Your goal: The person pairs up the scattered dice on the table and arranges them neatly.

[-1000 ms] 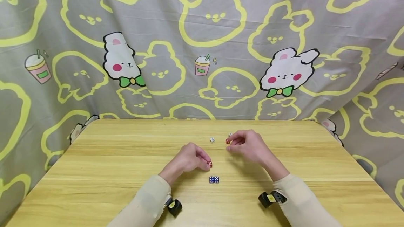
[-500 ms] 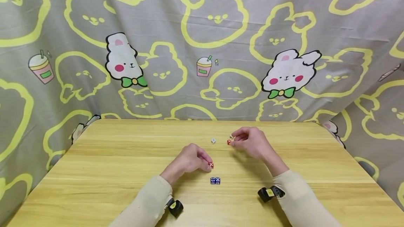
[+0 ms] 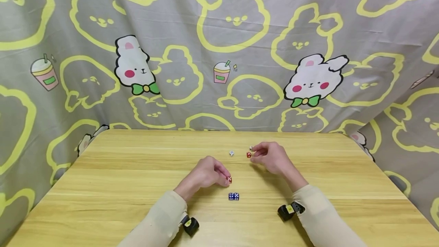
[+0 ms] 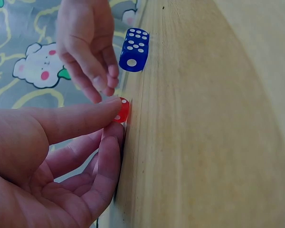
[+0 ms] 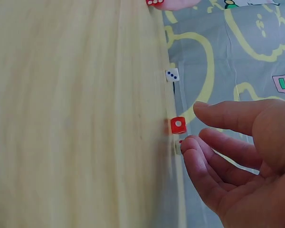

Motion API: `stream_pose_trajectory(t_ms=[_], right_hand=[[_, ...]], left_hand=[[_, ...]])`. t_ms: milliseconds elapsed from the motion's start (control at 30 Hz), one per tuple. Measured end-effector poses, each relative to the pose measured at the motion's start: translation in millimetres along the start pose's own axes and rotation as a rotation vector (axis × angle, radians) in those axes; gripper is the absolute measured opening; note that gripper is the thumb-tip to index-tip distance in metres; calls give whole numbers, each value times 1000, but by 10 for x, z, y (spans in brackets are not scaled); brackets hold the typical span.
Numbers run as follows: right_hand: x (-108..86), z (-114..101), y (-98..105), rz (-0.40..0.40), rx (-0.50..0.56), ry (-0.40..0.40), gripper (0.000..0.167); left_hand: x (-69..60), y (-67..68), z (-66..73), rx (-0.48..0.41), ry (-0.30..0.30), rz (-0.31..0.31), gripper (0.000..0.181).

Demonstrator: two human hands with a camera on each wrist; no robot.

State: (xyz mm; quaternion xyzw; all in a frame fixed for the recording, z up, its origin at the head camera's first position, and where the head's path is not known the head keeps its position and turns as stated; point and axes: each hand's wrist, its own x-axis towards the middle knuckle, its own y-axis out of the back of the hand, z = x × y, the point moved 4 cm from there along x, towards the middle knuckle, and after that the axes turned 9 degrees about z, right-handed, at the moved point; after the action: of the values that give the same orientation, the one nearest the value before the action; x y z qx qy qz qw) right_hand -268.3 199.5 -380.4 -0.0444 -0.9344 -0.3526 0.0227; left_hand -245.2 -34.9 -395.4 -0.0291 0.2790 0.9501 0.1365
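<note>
My left hand point(image 3: 205, 172) pinches a red die point(image 3: 229, 180) between thumb and fingertips, low over the wood; the left wrist view shows this red die point(image 4: 123, 110) partly covered by the thumb. My right hand point(image 3: 273, 157) is just right of another red die point(image 3: 248, 154), its thumb and fingers apart with nothing between them. In the right wrist view a gap separates the thumb from that red die point(image 5: 178, 125). Behind it, a white die point(image 3: 251, 148) is close to the right fingertips, which partly cover it in the right wrist view.
Two blue dice point(image 3: 234, 196) sit side by side in front of the left hand. Another white die point(image 3: 231, 153) lies left of the far red die. A patterned curtain point(image 3: 240, 60) hangs behind the wooden table point(image 3: 137, 186).
My right hand has drawn back slightly to the right from the far red die, whose faces are turned a little differently. The left hand keeps its pinch.
</note>
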Motion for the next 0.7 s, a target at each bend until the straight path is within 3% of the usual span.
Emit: stream_pose_trajectory(t_ms=[433, 700], right_hand=[[61, 105, -51, -31, 0, -26, 29], [115, 69, -64, -27, -37, -2, 25]], left_hand=[[-7, 4, 8, -2, 12, 1, 18], [4, 4, 4, -2, 3, -3, 17]])
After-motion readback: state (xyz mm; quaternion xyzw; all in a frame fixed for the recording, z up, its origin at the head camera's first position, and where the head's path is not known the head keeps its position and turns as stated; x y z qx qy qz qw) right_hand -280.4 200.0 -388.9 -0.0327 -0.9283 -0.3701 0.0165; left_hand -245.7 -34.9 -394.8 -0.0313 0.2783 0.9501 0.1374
